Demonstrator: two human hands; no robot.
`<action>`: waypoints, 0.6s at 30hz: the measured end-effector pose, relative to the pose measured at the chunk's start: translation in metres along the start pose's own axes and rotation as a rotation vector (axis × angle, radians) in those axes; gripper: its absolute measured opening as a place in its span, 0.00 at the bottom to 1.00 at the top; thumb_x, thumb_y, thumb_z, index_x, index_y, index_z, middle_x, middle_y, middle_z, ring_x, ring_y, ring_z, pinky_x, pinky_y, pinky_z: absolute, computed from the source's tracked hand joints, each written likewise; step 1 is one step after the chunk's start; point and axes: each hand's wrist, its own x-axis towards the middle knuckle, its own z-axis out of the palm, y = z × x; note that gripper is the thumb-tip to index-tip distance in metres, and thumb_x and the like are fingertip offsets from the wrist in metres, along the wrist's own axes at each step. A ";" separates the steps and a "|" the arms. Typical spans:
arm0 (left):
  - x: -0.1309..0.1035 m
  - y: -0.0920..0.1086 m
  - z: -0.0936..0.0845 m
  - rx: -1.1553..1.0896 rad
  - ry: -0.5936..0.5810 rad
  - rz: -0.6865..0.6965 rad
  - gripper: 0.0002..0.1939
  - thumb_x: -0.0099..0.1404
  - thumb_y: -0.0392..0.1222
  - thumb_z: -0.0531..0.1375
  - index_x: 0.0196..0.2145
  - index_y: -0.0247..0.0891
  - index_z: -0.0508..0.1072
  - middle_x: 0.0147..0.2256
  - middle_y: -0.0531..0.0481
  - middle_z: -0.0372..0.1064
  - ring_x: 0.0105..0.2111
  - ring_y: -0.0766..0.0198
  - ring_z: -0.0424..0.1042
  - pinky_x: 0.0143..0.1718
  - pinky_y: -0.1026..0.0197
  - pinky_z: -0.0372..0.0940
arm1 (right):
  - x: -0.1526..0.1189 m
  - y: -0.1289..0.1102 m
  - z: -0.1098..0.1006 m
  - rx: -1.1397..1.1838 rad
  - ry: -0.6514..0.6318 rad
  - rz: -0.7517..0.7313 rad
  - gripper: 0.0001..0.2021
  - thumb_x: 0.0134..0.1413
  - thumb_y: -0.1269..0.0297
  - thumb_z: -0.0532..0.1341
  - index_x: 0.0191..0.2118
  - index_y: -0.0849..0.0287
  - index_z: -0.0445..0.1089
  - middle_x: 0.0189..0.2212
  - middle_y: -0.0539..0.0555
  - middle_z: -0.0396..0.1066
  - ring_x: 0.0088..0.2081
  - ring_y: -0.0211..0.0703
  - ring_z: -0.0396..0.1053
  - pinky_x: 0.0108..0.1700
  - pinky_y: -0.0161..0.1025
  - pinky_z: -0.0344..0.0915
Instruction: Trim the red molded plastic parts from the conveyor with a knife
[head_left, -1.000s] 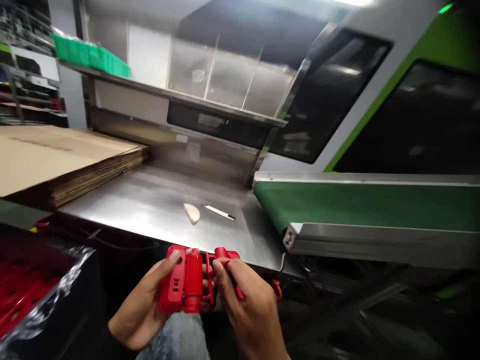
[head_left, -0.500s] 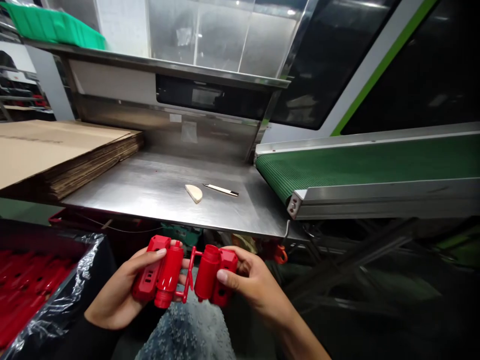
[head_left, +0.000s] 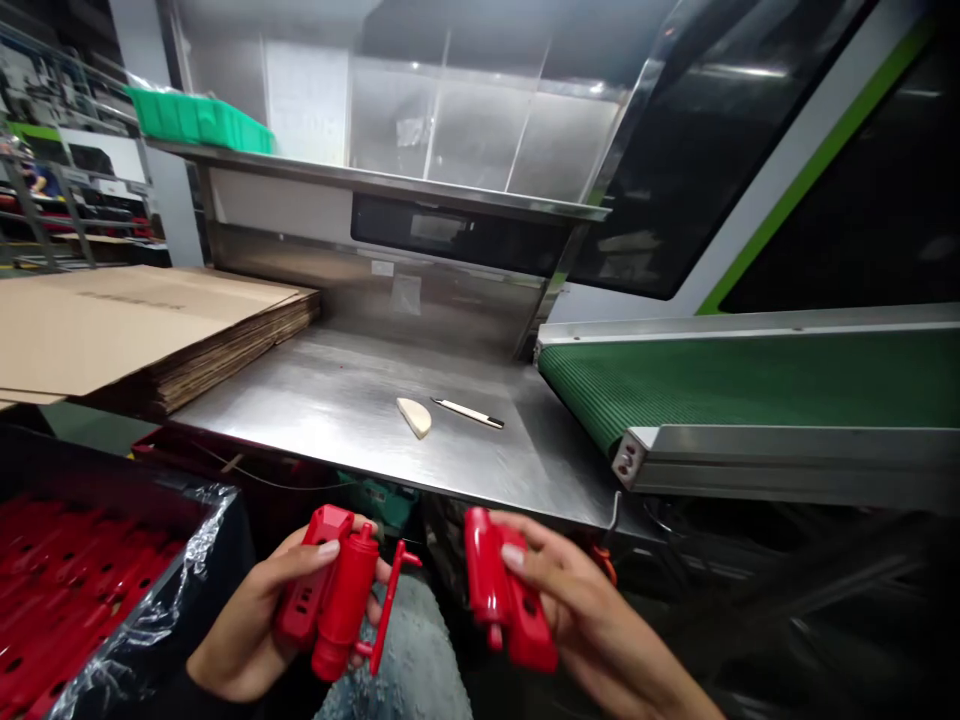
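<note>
My left hand (head_left: 251,615) is closed around a red plastic part (head_left: 346,600) made of a slotted block beside a cylinder. A thin red sprue (head_left: 388,610) still juts from the lower right of that part. In my right hand (head_left: 574,590) is a second red plastic part (head_left: 489,570), also a block with a cylinder, gripped between thumb and fingers. The two parts are apart, with a gap between the sprue and the right-hand part. Both are held in front of the table edge, above my lap.
A steel table (head_left: 300,380) bears a pale half-round piece (head_left: 415,417) and a slim white knife (head_left: 469,412). Stacked cardboard (head_left: 150,320) lies left; a green conveyor (head_left: 750,385) rises right. At lower left stands a plastic-lined bin (head_left: 217,540) of red parts. A green tray (head_left: 202,122) sits on the shelf.
The two red parts have come apart; the sprue stays on the left-hand part. My right hand has moved right with its part. The view has shifted, so the surroundings appear lower and further right.
</note>
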 end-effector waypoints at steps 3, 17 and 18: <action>0.006 -0.006 -0.005 -0.096 0.056 0.015 0.17 0.65 0.40 0.57 0.50 0.30 0.66 0.41 0.33 0.75 0.32 0.45 0.75 0.30 0.44 0.69 | 0.049 -0.022 -0.027 -0.189 0.197 -0.178 0.25 0.53 0.54 0.64 0.54 0.54 0.59 0.41 0.53 0.71 0.34 0.43 0.73 0.35 0.43 0.72; 0.017 -0.044 0.014 -0.244 0.180 -0.125 0.16 0.61 0.38 0.62 0.45 0.24 0.73 0.36 0.31 0.77 0.34 0.47 0.78 0.34 0.53 0.70 | 0.034 0.016 -0.013 -0.499 0.319 -0.354 0.26 0.56 0.44 0.57 0.53 0.57 0.62 0.43 0.56 0.70 0.43 0.45 0.70 0.47 0.45 0.67; 0.020 -0.049 0.017 -0.243 0.196 -0.116 0.17 0.60 0.38 0.63 0.45 0.25 0.73 0.36 0.32 0.78 0.36 0.47 0.78 0.35 0.54 0.70 | 0.016 0.032 -0.003 -0.477 0.186 -0.305 0.27 0.53 0.40 0.57 0.49 0.57 0.66 0.34 0.53 0.73 0.31 0.41 0.71 0.34 0.39 0.69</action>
